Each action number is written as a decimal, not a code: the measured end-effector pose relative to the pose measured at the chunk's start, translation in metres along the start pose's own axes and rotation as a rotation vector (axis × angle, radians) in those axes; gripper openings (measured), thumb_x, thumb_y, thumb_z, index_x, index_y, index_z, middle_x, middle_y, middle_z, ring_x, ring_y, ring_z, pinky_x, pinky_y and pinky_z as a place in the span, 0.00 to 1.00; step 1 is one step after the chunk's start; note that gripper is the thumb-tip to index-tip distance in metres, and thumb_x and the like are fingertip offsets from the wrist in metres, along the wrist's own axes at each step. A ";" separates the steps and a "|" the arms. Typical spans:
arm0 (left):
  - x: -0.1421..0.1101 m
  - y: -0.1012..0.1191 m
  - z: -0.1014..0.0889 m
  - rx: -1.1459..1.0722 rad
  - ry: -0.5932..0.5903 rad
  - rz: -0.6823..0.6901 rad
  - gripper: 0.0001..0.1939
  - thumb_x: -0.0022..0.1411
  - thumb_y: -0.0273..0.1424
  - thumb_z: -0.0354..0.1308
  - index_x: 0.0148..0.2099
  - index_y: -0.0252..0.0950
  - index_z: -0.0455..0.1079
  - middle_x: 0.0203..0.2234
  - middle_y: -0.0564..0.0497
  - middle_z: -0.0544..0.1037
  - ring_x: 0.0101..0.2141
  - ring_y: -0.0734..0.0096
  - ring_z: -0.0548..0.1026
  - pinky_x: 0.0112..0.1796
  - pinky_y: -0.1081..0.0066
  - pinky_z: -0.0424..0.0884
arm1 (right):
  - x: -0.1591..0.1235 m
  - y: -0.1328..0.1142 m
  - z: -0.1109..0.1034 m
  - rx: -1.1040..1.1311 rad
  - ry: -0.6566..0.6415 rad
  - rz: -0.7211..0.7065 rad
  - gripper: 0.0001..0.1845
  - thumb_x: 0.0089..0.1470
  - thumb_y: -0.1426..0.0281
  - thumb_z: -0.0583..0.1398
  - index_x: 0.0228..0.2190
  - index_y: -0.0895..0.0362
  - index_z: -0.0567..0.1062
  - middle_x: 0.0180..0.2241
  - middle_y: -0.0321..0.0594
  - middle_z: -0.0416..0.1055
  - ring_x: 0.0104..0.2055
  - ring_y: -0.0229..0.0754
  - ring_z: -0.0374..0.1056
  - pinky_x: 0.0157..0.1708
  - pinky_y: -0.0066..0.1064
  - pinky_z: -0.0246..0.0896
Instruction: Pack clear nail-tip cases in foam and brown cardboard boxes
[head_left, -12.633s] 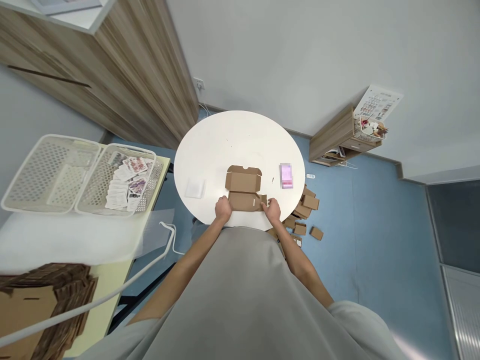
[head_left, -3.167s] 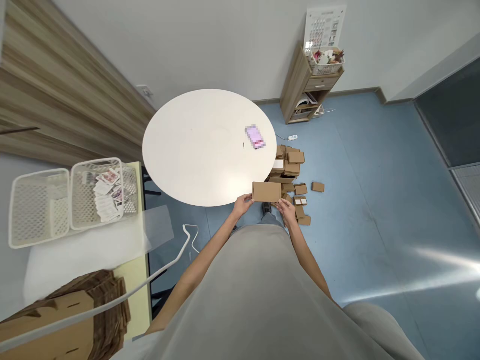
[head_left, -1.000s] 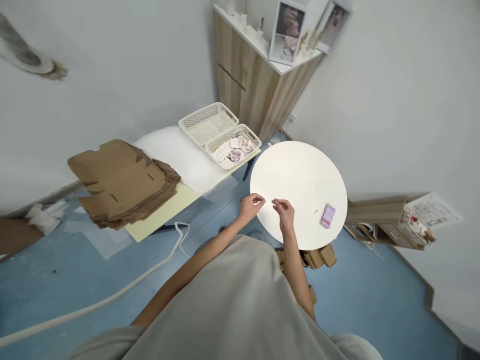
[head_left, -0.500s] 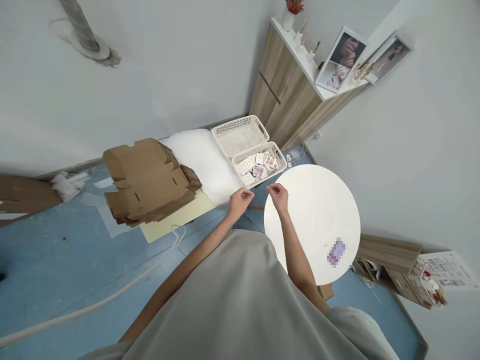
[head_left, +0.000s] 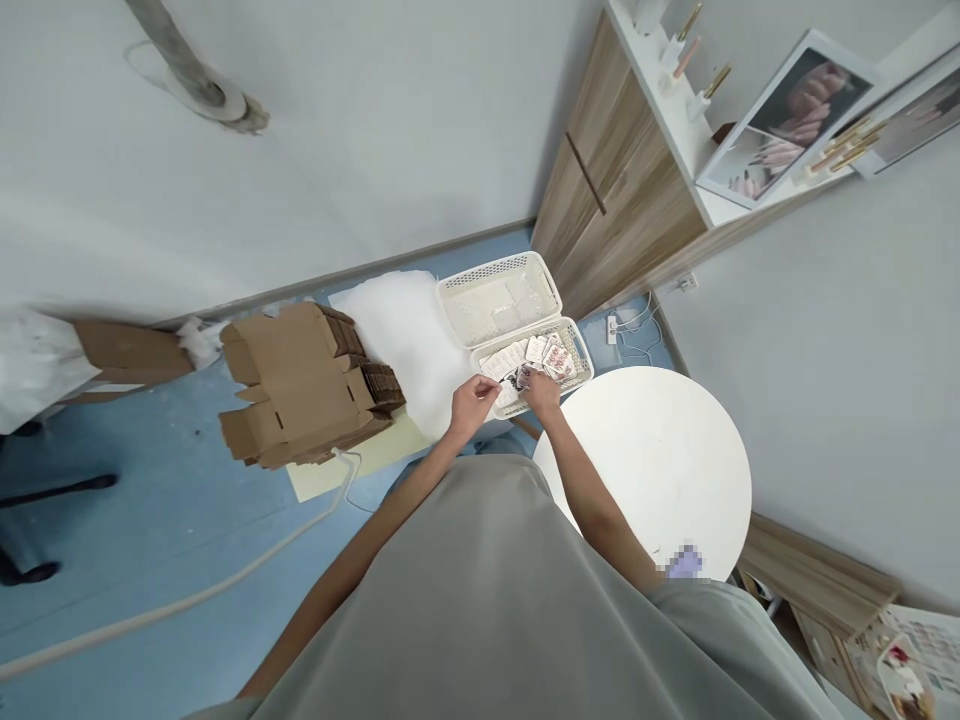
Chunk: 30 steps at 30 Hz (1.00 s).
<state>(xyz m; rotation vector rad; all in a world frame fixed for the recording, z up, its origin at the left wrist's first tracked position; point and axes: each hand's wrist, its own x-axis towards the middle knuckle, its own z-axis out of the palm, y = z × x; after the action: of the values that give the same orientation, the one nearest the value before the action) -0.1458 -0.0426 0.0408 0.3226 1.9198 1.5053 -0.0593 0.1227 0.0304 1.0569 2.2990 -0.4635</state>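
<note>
My right hand [head_left: 541,394] reaches into the front white plastic basket [head_left: 583,360], its fingers closed on one of the small printed packets at the near side of the pile. More flat white packets [head_left: 556,360], some with reddish patterns, lie heaped in that basket. At the basket's left near corner is my left hand [head_left: 472,402], fingertips pinched together; whatever lies between them, if anything, cannot be made out. A second white basket [head_left: 499,297] stands behind, with some clear plastic in it.
Left of the baskets lie white sheeting [head_left: 409,335] and a stack of flat brown cardboard boxes [head_left: 304,370]. A round white table [head_left: 660,450] stands to the right, a blurred purple item [head_left: 684,562] on it. A wooden cabinet [head_left: 626,215] rises behind; a white tube [head_left: 225,590] crosses at left.
Earlier, my hands folded a brown box at the round table, then held it closed; it has since left them. My view has turned left, and my right hand has gone down into the packet basket.
</note>
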 end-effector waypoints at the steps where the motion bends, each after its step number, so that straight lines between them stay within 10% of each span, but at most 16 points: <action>1: 0.003 -0.001 0.002 0.005 0.007 -0.011 0.09 0.59 0.41 0.67 0.36 0.41 0.77 0.37 0.47 0.86 0.40 0.58 0.84 0.47 0.60 0.79 | 0.003 0.000 0.000 -0.006 -0.016 0.003 0.25 0.66 0.68 0.66 0.61 0.58 0.69 0.58 0.56 0.78 0.60 0.52 0.76 0.55 0.36 0.67; 18: 0.003 0.001 0.002 0.025 -0.053 -0.002 0.07 0.60 0.38 0.67 0.36 0.41 0.77 0.36 0.48 0.86 0.40 0.59 0.84 0.47 0.60 0.80 | 0.012 -0.003 0.004 -0.013 -0.006 0.023 0.27 0.67 0.70 0.64 0.62 0.65 0.64 0.53 0.63 0.80 0.58 0.55 0.79 0.54 0.37 0.69; 30: -0.023 -0.003 -0.011 -0.160 -0.243 -0.046 0.24 0.57 0.51 0.74 0.46 0.38 0.80 0.43 0.43 0.87 0.42 0.56 0.85 0.43 0.60 0.82 | -0.128 -0.017 -0.010 0.132 0.201 -0.168 0.37 0.64 0.65 0.66 0.70 0.45 0.63 0.56 0.44 0.80 0.53 0.54 0.78 0.51 0.35 0.69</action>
<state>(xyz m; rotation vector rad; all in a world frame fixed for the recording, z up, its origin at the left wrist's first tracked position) -0.1350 -0.0651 0.0474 0.3683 1.5971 1.5045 -0.0076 0.0429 0.1187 1.0159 2.5791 -0.6066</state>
